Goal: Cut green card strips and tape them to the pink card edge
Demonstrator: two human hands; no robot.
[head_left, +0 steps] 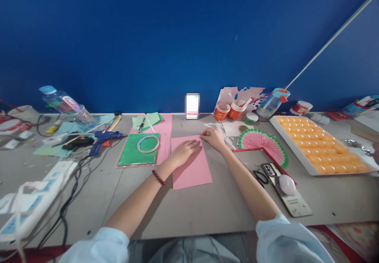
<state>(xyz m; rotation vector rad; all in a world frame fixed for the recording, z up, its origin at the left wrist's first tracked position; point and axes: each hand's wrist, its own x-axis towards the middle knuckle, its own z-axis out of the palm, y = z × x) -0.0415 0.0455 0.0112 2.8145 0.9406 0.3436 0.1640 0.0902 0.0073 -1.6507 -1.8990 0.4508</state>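
A sheet of pink paper (191,172) lies on the grey table in front of me. My left hand (185,152) rests flat on its upper part, fingers stretched towards the right edge, a dark red bead bracelet (158,177) on the wrist. At the paper's far right corner is my right hand (213,138), its thumb and fingertips pinched together on the edge. Left of the paper, a green paper pack (127,154) with a roll of tape (148,151) on it sits on a larger pink sheet (167,131).
A pink-and-green folded paper fan (257,142), a phone (296,204) and a tray of orange balls (308,168) are on the right. Red paper cups (222,115) stand at the back. Left are a blue glue gun (102,138), cables and a power strip (44,196).
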